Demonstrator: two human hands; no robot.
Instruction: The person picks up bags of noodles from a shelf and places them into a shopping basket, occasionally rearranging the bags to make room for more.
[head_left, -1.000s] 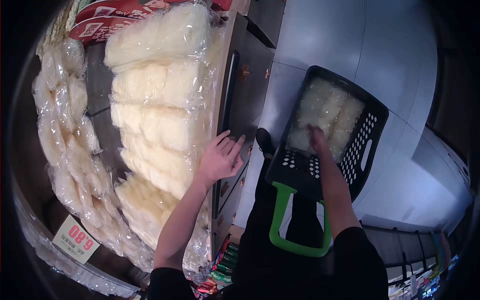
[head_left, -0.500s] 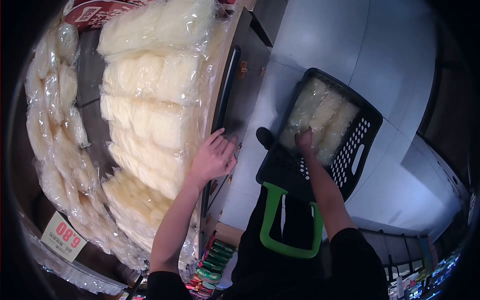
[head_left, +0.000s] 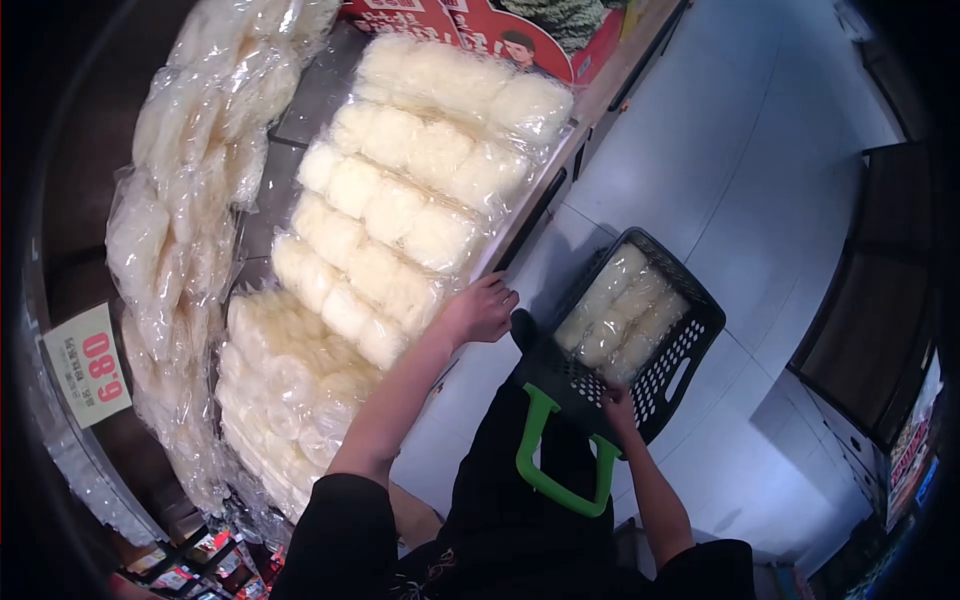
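Note:
My left hand (head_left: pixel 482 309) is at the front edge of the display shelf, its fingers curled together beside the packs. What it holds, if anything, is hidden. My right hand (head_left: pixel 618 402) is at the near side of a black basket (head_left: pixel 703 312) with a green handle (head_left: pixel 530 458). Its fingers are bent at the basket's wall, just below the clear-wrapped packs (head_left: pixel 628 310) lying inside. On the shelf, plastic-wrapped packs of pale noodles (head_left: pixel 400 215) lie in several rows to the left of my left hand.
A longer stack of wrapped noodles (head_left: pixel 200 180) runs along the far left. A price card (head_left: pixel 87 365) reading 6.80 stands beside it. Red signs (head_left: pixel 440 22) are at the top. Grey floor tiles (head_left: pixel 735 130) surround the basket, and dark shelving (head_left: pixel 850 290) is at the right.
The view has turned and shifted. My right hand has moved from over the packs in the basket to its near side. My left hand's fingers have curled in more.

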